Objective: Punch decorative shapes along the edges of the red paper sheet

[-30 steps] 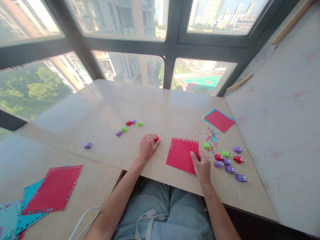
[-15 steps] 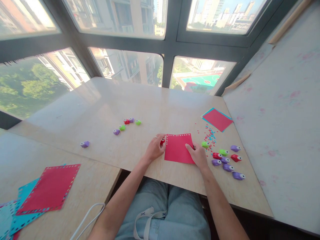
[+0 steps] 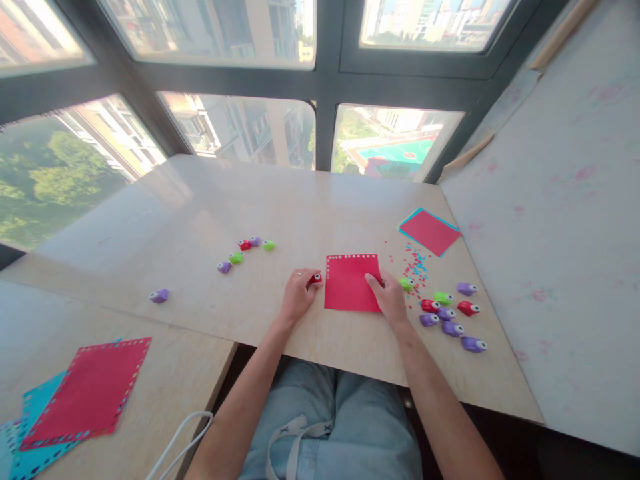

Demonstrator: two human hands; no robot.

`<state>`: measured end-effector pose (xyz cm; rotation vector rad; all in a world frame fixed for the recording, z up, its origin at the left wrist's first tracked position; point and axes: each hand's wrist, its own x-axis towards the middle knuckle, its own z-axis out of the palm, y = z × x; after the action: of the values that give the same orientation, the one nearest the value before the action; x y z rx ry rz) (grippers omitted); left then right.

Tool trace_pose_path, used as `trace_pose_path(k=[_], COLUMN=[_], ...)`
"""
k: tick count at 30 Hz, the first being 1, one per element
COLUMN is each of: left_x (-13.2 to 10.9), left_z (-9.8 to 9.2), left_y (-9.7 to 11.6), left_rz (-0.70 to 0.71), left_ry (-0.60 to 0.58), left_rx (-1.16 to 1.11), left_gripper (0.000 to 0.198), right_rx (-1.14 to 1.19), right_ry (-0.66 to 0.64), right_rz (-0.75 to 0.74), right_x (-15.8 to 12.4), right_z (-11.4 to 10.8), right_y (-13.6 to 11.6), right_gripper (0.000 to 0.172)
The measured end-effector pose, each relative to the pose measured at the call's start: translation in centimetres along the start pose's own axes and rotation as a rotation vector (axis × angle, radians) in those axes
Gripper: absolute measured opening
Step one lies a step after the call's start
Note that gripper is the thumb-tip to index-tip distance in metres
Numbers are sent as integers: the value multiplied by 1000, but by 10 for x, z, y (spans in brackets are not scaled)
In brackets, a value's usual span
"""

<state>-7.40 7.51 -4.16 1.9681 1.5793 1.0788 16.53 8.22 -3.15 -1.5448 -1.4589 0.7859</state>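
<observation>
My left hand (image 3: pixel 297 298) is closed around a small red paper punch (image 3: pixel 317 277), just left of a square red sheet of paper (image 3: pixel 347 287). A narrow gap seems to part the punch from the sheet's edge. Punched holes run along the top edge of the sheet and down the upper part of its left edge. On the right side, my right hand (image 3: pixel 393 300) pinches the sheet, thumb on top and fingers beneath. Close by that hand lies a green punch (image 3: pixel 406 285).
Red and blue paper bits (image 3: pixel 416 265) lie scattered near a stack of coloured sheets (image 3: pixel 430 232). Several punches (image 3: pixel 453 329) cluster at right, and more (image 3: pixel 236 258) sit left of centre. Hole-edged sheets (image 3: pixel 95 387) overlap at lower left, near a white cable (image 3: pixel 183 427).
The red punch in my left hand has come slightly away from the sheet's left edge. The sheet has turned a little straighter in my right hand. The whole view has shifted slightly.
</observation>
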Motion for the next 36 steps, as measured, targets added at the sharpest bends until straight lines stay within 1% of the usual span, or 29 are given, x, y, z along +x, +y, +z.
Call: trace_pose_path(k=[5, 10, 17, 23, 27, 36], left_x=[-1, -1, -2, -1, -1, -2], left_z=[-1, 0, 0, -2, -2, 0], left_y=[-3, -5, -4, -2, -2, -6], left_rz=[-60, -100, -110, -95, -73, -76], left_ry=[-14, -13, -27, -69, -60, -43], left_rx=[-119, -212, -202, -177, -189, -242], left_gripper=[29, 27, 24, 23, 22, 23], right_rx=[96, 210, 139, 149, 117, 126], right_ry=[-25, -34, 2, 5, 16, 29], right_rz=[73, 138, 96, 102, 85, 79], right_x=[0, -1, 0, 1, 2, 1], right_z=[-1, -1, 1, 1, 2, 1], right_y=[0, -2, -2, 1, 3, 0], right_gripper=[47, 46, 46, 45, 45, 44])
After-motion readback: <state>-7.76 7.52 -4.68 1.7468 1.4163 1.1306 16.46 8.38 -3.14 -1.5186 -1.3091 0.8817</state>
